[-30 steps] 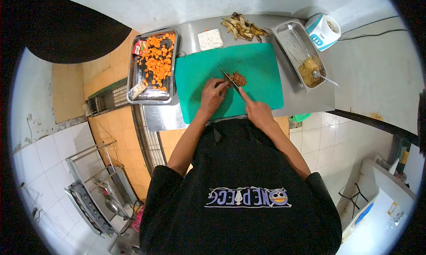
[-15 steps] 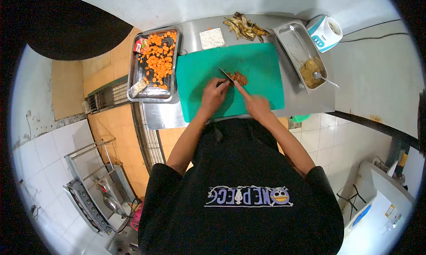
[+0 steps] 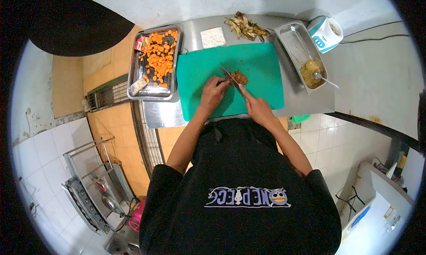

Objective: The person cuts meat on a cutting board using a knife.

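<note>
My right hand (image 3: 258, 109) is closed round the handle of a kitchen knife (image 3: 230, 74), its blade pointing away and to the left. Beside the blade, my left hand (image 3: 214, 93) has its fingers bent and pinched on a dark brown piece of food, mostly hidden by the fingertips. Chopped brown bits (image 3: 241, 78) lie in a small heap to the right of the blade. All this is on a green cutting board (image 3: 262, 62), with a few crumbs scattered farther up it.
At left, a metal tray (image 3: 132, 80) holds cut carrots (image 3: 159, 62) and small packets. Behind the board are a pale white block (image 3: 213, 37) and brownish peels (image 3: 245, 26). At right stand a metal pan (image 3: 288, 40) with tan mash and a spoon (image 3: 327, 80), and a white-and-blue appliance (image 3: 325, 34).
My right hand has shifted slightly down, and the knife blade has moved a little to the right, over the brown heap's edge. My left hand stays nearly in place.
</note>
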A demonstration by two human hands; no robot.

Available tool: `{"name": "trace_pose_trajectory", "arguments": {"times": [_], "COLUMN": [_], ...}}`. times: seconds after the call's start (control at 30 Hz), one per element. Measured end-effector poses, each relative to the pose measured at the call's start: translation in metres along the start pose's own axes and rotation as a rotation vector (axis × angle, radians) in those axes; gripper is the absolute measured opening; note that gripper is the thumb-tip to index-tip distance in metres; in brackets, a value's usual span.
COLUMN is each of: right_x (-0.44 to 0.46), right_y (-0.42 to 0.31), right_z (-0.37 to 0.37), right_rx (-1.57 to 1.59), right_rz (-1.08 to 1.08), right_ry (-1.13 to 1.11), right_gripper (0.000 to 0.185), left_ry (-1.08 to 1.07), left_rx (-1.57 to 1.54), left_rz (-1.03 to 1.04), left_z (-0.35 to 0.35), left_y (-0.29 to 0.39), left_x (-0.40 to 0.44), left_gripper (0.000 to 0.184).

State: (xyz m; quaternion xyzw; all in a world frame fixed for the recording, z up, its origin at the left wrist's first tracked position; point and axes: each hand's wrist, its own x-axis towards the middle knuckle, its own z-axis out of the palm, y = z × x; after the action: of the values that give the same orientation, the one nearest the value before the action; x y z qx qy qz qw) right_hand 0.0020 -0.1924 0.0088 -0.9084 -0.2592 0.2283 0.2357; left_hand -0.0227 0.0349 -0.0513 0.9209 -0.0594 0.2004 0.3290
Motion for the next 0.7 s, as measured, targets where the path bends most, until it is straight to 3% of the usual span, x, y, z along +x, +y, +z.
{"name": "trace_pose_trajectory", "arguments": {"times": [0.27,0.5,0.7], "right_x": [0.004,0.038,0.048], "right_y": [0.006,-0.009,-0.004], "right_z": [0.007,-0.002,-0.005], "right_rx": [-0.08,-0.258,0.026], "right_rz": [-0.021,-0.006,-0.064], "right_ry": [-0.02,-0.074,-0.018], "right_gripper": [0.078,0.076,0.066], "left_ry": [-0.015,-0.04,-0.08], "left_rx": [0.021,0.039,0.133], "left_rz": [0.009,0.04,0.141], "left_z": [-0.002,-0.001,-0.006], "left_y": [-0.001,-0.007,-0.01], "left_x": [0.001,-0.001,0.001], "left_gripper": [0.024,0.029,0.031]}}
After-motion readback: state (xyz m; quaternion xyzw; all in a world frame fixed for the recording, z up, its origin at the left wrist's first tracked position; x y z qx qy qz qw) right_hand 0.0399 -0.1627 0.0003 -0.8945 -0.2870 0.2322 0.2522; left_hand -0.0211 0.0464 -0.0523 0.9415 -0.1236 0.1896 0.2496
